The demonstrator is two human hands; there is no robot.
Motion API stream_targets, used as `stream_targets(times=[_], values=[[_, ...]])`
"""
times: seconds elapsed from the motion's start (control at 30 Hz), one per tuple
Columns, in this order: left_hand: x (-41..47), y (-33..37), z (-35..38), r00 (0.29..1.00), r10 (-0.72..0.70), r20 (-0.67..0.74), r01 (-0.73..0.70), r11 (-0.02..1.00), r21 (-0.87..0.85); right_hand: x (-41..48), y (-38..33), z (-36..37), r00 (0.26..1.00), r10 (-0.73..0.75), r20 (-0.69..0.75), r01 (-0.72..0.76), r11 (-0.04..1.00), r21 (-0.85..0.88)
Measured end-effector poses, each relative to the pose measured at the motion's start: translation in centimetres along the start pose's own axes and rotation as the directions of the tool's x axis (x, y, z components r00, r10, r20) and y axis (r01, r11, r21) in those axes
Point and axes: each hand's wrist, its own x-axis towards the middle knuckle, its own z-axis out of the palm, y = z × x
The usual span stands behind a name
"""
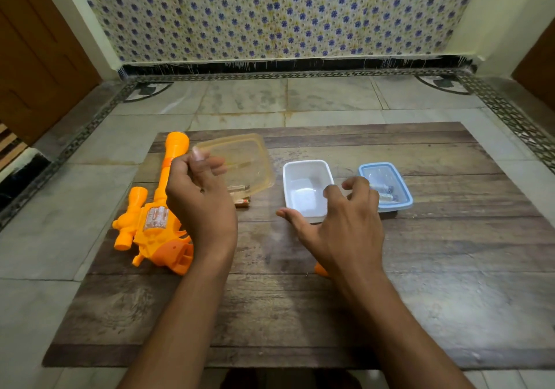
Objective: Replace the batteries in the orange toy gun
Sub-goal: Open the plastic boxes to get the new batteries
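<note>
Head | toy gun (pixel 156 208) barrel points away | left hand (pixel 201 205) grips lid (pixel 240 163) | right hand (pixel 339 220) spread, empty

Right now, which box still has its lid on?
The blue-rimmed box on the right, with batteries inside. The white box beside it is open.

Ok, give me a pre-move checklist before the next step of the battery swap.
1. Yellow lid lifted: ok, left hand holds it raised.
2. Batteries under the lid reachable: ok, on the mat.
3. Right hand free: ok, open over the white container.
4. White container empty: ok.
5. Blue-rimmed container opened: not ok, lid on.
6. Toy gun battery compartment open: cannot tell.
</note>
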Motion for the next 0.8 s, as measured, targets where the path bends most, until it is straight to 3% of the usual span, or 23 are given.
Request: stream_targets(times=[0.13, 0.23, 0.4, 0.57, 0.67, 0.8], values=[[0.7, 1.6, 2.3, 0.998, -0.058, 0.005, 0.058, 0.998, -0.037, 0.7, 0.6, 0.2, 0.999, 0.028, 0.021, -0.031, 0.982, 0.185], [1.7, 2.0, 6.0, 0.971, -0.187, 0.147, 0.201, 0.976, -0.087, 1.4, 0.9, 0.4, 0.996, 0.051, 0.072, -0.065, 0.976, 0.208], [3.1, 0.2, 12.5, 0.817, -0.406, 0.410, 0.449, 0.893, -0.010, 2.3, 1.3, 0.3, 0.991, 0.070, 0.114, -0.094, 0.970, 0.222], [3.6, -1.3, 16.3, 0.695, -0.537, 0.478, 0.586, 0.809, 0.056, 2.5, 1.7, 0.3, 0.988, 0.097, 0.117, -0.122, 0.965, 0.230], [3.8, -1.7, 17.0, 0.661, -0.570, 0.488, 0.542, 0.813, 0.215, 2.6, 1.8, 0.4, 0.989, 0.097, 0.114, -0.122, 0.964, 0.236], [3.8, -1.8, 16.7, 0.723, -0.514, 0.462, 0.258, 0.821, 0.509, 2.6, 1.5, 0.7, 0.988, 0.095, 0.118, -0.122, 0.960, 0.250]])
